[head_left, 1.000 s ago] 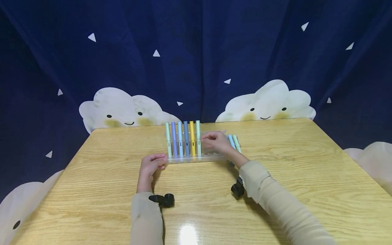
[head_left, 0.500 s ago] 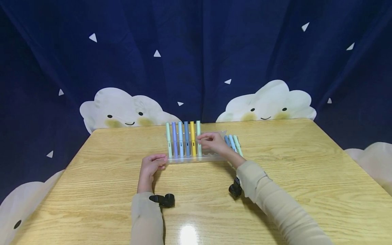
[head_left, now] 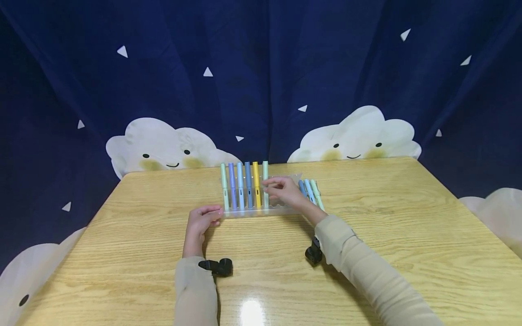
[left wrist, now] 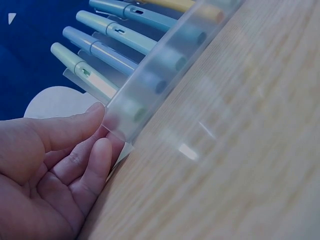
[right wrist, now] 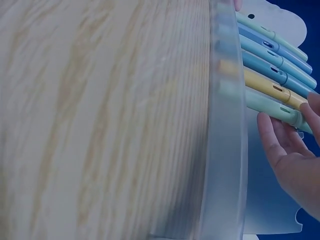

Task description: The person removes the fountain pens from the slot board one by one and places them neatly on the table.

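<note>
A translucent plastic pen rack [head_left: 244, 213] stands on the table, bearing a row of capped pens that lean back in its notches. From the left they are a light green pen [head_left: 224, 188], a violet-blue pen [left wrist: 102, 52], a light blue pen [left wrist: 120, 32], a dark blue pen [head_left: 248, 185], a yellow pen [head_left: 257, 185] and another light green pen [right wrist: 270, 106]. My left hand [head_left: 201, 218] holds the rack's left end between thumb and fingers. With its thumb and fingers, my right hand [head_left: 287, 190] grips the rightmost light green pen around its middle.
Right of the rack lie several more pens: a dark blue pen [head_left: 302, 187], a light blue pen [head_left: 310, 191] and a light green pen [head_left: 316, 192], partly behind the right wrist. The wooden table [head_left: 261, 262] meets a dark blue curtain [head_left: 261, 81] at its far edge.
My right hand has moved left from the rack's right part to the rightmost light green pen and taken hold of it. That pen has shifted slightly right. The left hand stays put.
</note>
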Available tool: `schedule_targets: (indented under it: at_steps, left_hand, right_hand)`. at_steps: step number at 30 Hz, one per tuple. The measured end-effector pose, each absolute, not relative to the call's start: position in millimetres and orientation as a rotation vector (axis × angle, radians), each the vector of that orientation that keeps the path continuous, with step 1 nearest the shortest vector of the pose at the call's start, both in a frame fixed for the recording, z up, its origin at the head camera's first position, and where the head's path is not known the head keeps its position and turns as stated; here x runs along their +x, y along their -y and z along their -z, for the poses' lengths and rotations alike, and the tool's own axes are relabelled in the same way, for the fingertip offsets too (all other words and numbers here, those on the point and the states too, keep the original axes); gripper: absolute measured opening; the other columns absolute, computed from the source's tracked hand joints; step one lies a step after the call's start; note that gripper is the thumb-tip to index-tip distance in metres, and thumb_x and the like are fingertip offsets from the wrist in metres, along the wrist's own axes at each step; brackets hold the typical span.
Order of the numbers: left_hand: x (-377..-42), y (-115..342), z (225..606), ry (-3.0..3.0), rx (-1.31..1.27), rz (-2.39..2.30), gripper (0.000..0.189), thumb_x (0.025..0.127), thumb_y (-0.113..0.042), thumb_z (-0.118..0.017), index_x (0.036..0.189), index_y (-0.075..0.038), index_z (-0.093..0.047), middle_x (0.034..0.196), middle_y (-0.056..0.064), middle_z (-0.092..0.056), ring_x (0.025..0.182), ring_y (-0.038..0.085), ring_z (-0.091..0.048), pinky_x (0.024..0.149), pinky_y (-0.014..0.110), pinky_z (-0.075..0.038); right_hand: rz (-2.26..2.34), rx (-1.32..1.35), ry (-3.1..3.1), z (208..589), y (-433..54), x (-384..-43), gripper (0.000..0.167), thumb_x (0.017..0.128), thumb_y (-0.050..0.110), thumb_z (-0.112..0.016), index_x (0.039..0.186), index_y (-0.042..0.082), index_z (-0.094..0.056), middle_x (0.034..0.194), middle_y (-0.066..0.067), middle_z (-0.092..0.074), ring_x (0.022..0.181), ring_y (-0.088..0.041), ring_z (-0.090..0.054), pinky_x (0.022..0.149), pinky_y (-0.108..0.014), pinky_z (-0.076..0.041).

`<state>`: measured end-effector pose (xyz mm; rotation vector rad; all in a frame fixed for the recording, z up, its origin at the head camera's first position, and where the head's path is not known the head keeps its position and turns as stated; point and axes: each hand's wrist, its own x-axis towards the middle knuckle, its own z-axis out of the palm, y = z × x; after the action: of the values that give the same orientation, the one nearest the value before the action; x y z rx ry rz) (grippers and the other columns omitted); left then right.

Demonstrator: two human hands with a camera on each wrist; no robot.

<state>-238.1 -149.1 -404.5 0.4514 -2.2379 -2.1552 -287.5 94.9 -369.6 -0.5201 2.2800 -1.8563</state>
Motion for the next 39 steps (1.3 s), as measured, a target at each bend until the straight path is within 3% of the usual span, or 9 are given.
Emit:
schedule_targets:
  at_steps: [3,7,11,18,25,32,39]
  left_hand:
    - [-238.0,148.8,405.3,2.234,0.458,2.157,0.026,0.080,0.002,-0.064,0.104,0.010,-0.060,0.082,0.004,-0.065,0.064,0.008,-0.057,0.056,0.018,-0.050]
    - [-238.0,148.5,405.6,2.232,0.461,2.156,0.026,0.080,0.001,-0.064,0.104,0.010,-0.060,0.082,0.004,-0.065,0.064,0.008,-0.057,0.056,0.018,-0.050]
    - [-238.3,148.5,406.1,2.225,0.463,2.154,0.026,0.079,0.002,-0.064,0.104,0.011,-0.060,0.082,0.005,-0.065,0.063,0.008,-0.056,0.055,0.018,-0.049]
    - [-238.3,148.6,406.5,2.223,0.463,2.155,0.027,0.079,0.002,-0.065,0.103,0.011,-0.060,0.082,0.006,-0.064,0.064,0.008,-0.056,0.055,0.018,-0.049]
    - [-238.3,148.8,406.0,2.233,0.454,2.148,0.026,0.080,0.001,-0.064,0.104,0.011,-0.060,0.081,0.006,-0.064,0.064,0.008,-0.056,0.055,0.018,-0.049]
    - [-238.1,149.1,406.2,2.231,0.444,2.148,0.026,0.080,0.001,-0.064,0.103,0.011,-0.060,0.081,0.005,-0.064,0.064,0.007,-0.056,0.055,0.018,-0.049]
    - [-237.1,149.1,404.7,2.240,0.455,2.149,0.026,0.080,0.002,-0.063,0.104,0.011,-0.060,0.081,0.004,-0.064,0.065,0.008,-0.056,0.056,0.018,-0.050]
  right_hand:
    - [1.867,-0.532,-2.291,369.3,-94.4,-286.3,0.030,0.085,0.007,-0.058,0.112,-0.006,-0.058,0.110,-0.021,-0.056,0.078,-0.034,-0.062,0.044,-0.021,-0.038]
    - [1.903,-0.580,-2.287,369.6,-94.5,-285.6,0.027,0.086,0.005,-0.057,0.109,-0.009,-0.058,0.114,-0.022,-0.054,0.083,-0.035,-0.060,0.060,-0.032,-0.052]
    - [1.940,-0.633,-2.295,371.4,-95.1,-285.7,0.025,0.086,0.003,-0.056,0.108,-0.010,-0.058,0.118,-0.021,-0.051,0.088,-0.035,-0.058,0.075,-0.042,-0.050]
    - [1.986,-0.691,-2.340,369.4,-96.5,-283.8,0.023,0.085,-0.001,-0.055,0.105,-0.012,-0.058,0.113,-0.023,-0.054,0.087,-0.037,-0.058,0.074,-0.041,-0.051]
    - [2.074,-0.712,-2.339,349.5,-94.7,-268.0,0.022,0.083,-0.009,-0.053,0.103,-0.019,-0.054,0.096,-0.030,-0.058,0.085,-0.048,-0.054,0.075,-0.050,-0.048]
    - [2.133,-0.728,-2.382,341.8,-97.6,-263.1,0.020,0.082,-0.013,-0.053,0.101,-0.021,-0.053,0.094,-0.037,-0.055,0.084,-0.051,-0.053,0.075,-0.052,-0.047]
    - [2.105,-0.729,-2.470,343.5,-104.6,-264.6,0.019,0.081,-0.012,-0.056,0.099,-0.017,-0.056,0.088,-0.035,-0.057,0.076,-0.050,-0.055,0.069,-0.046,-0.050]
